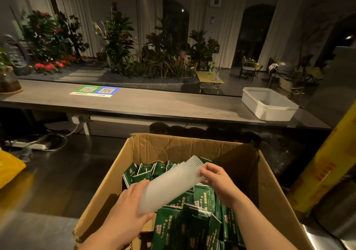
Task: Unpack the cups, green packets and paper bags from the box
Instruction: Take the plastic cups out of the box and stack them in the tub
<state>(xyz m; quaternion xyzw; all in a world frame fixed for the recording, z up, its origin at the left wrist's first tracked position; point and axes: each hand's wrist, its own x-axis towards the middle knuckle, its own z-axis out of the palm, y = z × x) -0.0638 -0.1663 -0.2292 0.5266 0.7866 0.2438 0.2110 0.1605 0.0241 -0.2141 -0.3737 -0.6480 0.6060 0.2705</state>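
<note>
Now the cups (171, 184) lie between the hands, above the box (173, 142); left hand (131, 205) grips one end, right hand (215, 178) pinches the other, likely so the stack won't split; green packets (192, 221) sit underneath.

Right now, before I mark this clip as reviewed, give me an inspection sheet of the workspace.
Surface: grey counter beyond the box, bearing a white tub and a QR code sheet.
Job's things: the box is open and packed with green packets; a stack of clear cups is held above them.
Clutter: yellow bag at the left edge.
Hands: left hand grips the stack's lower end; right hand pinches its upper end.
Cables: white power strip with cords under the counter.
Surroundings: dim room, potted plants behind the counter.
</note>
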